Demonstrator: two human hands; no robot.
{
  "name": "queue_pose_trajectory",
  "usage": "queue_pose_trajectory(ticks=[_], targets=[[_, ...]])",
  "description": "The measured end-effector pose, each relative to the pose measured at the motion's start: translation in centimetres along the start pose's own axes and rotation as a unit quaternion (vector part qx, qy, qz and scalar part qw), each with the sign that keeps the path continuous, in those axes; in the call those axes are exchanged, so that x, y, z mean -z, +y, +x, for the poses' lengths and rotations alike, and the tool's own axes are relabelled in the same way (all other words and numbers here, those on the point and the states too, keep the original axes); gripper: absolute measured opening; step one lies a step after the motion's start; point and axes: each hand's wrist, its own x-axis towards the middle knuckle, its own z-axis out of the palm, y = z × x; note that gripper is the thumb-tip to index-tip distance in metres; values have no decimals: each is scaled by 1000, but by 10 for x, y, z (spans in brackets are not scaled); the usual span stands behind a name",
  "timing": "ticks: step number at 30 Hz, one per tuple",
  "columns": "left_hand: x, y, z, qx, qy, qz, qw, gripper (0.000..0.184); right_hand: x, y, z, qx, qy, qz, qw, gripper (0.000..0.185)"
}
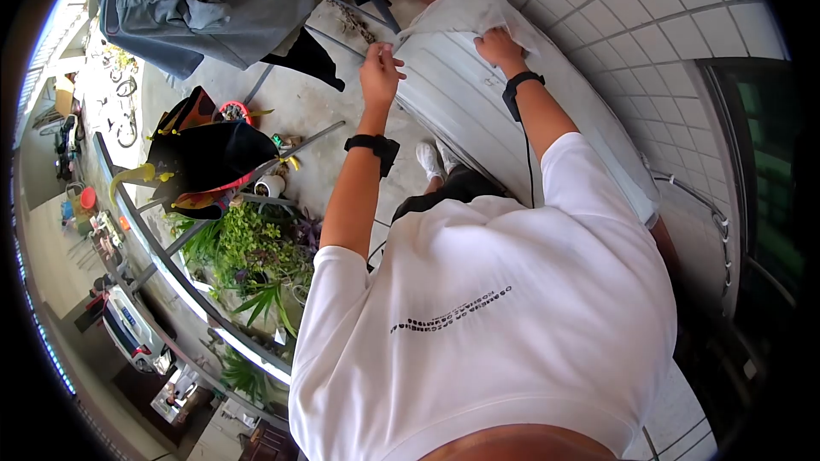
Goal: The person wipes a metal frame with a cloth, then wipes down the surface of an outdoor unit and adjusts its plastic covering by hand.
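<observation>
A long white ribbed unit [461, 94] stands along the tiled wall, its far end under a thin, translucent plastic cover [465, 7]. My right hand [500, 48] is on top of the unit near the far end, its fingers curled into the cover's edge. Just off the unit's left edge, my left hand [382, 77] is raised with loosely bent fingers, slightly apart, and nothing shows in it. Both wrists wear black bands, and a cable hangs from the right one.
Grey clothes [213, 13] hang at the upper left. Below them are a black and yellow item [209, 154] on a rack, green plants [256, 248] and a metal railing [162, 260]. At the right are the tiled wall [632, 0] and a dark window [769, 145].
</observation>
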Motion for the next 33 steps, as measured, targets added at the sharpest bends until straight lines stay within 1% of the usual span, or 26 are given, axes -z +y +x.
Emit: queue_pose_trajectory(ticks=[2,3,6,7,10,11,13,16,18,21,23,24,25,26,28,30,32,33], targets=[[0,9,2,20,-11,-60,998,32,24,-31,-4,77,-108,-24,991,53],[-2,11,5,29,-16,-91,995,33,21,-40,-5,51,-96,0,994,51],[-4,13,17,72,-20,-184,980,32,22,-38,0,64,-80,13,995,46],[-1,13,21,94,-33,-186,977,31,18,-32,0,78,-18,1,997,48],[1,13,30,98,-28,-202,974,30,12,-12,8,39,36,56,997,44],[1,13,32,97,-24,-207,973,28,4,-1,15,11,20,78,997,44],[1,15,33,106,-11,-221,970,28,-37,36,37,-48,-11,121,991,45],[5,15,34,142,-15,-239,961,27,28,39,-13,-110,-41,128,985,47],[4,18,37,158,-23,-256,954,26,20,59,-34,-141,-28,109,984,49],[-3,6,41,165,-24,-287,943,23,4,90,-65,-148,20,60,987,52],[-5,-5,48,174,-21,-312,934,23,-2,109,-80,-173,59,29,983,54],[-5,-14,52,181,-22,-322,929,23,-6,115,-90,-202,78,19,976,55],[-5,-25,55,176,-34,-319,931,23,-7,118,-107,-229,72,14,971,55],[0,-35,57,195,-41,-353,914,22,-8,120,-123,-255,64,9,965,56],[9,-48,58,240,-55,-424,872,21,21,127,-152,-296,5,1,955,58],[17,-51,53,273,-55,-442,853,20,16,144,-175,-349,16,5,937,59],[26,-60,50,272,-95,-440,851,19,7,161,-185,-389,23,15,921,62],[29,-64,48,283,-110,-437,847,19,17,153,-191,-423,14,31,906,65]])
